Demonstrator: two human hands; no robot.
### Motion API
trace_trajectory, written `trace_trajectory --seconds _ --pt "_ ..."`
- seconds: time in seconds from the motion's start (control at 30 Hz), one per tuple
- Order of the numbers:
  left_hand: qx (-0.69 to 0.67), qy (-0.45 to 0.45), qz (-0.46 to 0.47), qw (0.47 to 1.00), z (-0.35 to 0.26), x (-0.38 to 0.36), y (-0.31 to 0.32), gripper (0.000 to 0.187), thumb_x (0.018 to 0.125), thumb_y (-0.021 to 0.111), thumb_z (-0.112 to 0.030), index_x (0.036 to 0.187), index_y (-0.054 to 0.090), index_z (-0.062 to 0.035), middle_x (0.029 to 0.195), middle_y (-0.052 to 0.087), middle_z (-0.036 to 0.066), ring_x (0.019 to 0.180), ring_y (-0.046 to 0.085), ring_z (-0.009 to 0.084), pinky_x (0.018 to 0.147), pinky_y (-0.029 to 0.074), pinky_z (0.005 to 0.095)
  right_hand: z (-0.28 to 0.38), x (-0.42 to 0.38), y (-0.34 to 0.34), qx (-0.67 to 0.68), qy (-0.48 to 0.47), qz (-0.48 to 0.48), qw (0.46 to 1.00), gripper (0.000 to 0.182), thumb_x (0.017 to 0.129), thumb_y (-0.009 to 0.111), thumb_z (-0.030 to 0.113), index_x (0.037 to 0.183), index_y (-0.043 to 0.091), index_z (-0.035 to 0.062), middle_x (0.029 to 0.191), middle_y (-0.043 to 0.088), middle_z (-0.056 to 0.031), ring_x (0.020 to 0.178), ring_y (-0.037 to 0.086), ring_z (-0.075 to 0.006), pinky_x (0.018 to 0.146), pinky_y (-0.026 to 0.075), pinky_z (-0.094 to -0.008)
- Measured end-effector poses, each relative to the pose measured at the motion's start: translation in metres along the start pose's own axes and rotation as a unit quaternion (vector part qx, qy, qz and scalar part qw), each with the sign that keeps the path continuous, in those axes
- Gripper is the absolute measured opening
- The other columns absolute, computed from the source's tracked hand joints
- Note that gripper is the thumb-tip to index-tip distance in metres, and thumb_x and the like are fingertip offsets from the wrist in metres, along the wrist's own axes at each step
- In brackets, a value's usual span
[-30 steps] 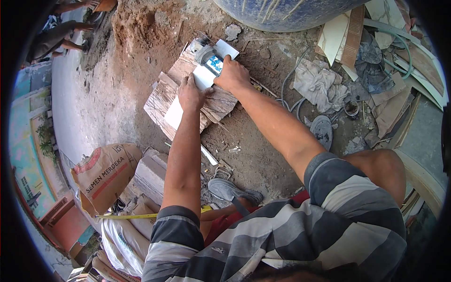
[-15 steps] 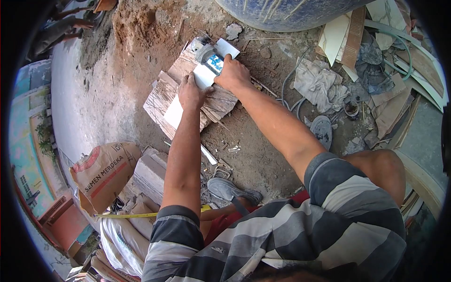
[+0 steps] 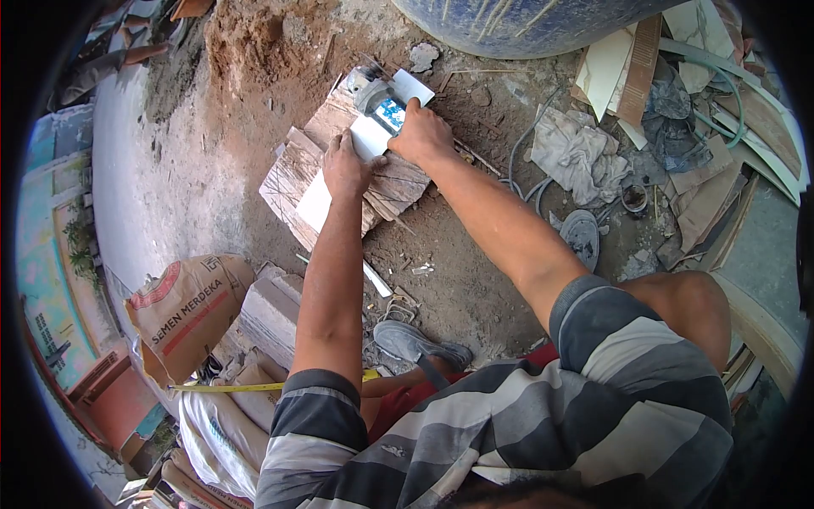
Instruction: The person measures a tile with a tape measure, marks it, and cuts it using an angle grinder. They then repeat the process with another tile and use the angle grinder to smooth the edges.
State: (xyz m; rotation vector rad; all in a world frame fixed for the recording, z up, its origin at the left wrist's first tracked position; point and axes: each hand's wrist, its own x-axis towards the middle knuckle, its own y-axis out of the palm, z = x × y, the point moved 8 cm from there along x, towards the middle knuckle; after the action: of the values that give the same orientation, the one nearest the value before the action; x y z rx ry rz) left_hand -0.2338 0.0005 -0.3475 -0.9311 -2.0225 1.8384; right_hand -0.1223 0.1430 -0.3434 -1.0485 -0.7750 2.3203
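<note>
On the creased brown paper sack (image 3: 188, 318) I can read "SEMEN MERDEKA" in dark capitals; its red markings stay illegible. The blue-and-white label (image 3: 390, 115) on the grey handheld power tool (image 3: 370, 98) is too small to make out, as is the greenish lettering on the white sack (image 3: 212, 424).

Bare forearms (image 3: 496, 229) stretched forward, left hand (image 3: 346, 166) palm-down, right hand (image 3: 421, 136) curled near it
</note>
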Motion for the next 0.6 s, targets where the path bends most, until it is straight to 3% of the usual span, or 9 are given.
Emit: trace_trajectory --seconds 0.6 --pt "0.007 -0.003 0.004 1.0 0.0023 0.0023 0.0026 0.102 0.063 0.088 -0.045 0.146 0.043 -0.0074 0.145 0.049 0.015 0.131 0.048 0.0345 0.11 0.04 0.0421 -0.0008 0.001 0.0008 -0.005 -0.001 -0.001 1.0 0.066 0.073 0.078 0.029 0.124 0.047 -0.0015 0.115 0.066 -0.0241 0.109 0.066 -0.0371 0.094 0.054 -0.0436"
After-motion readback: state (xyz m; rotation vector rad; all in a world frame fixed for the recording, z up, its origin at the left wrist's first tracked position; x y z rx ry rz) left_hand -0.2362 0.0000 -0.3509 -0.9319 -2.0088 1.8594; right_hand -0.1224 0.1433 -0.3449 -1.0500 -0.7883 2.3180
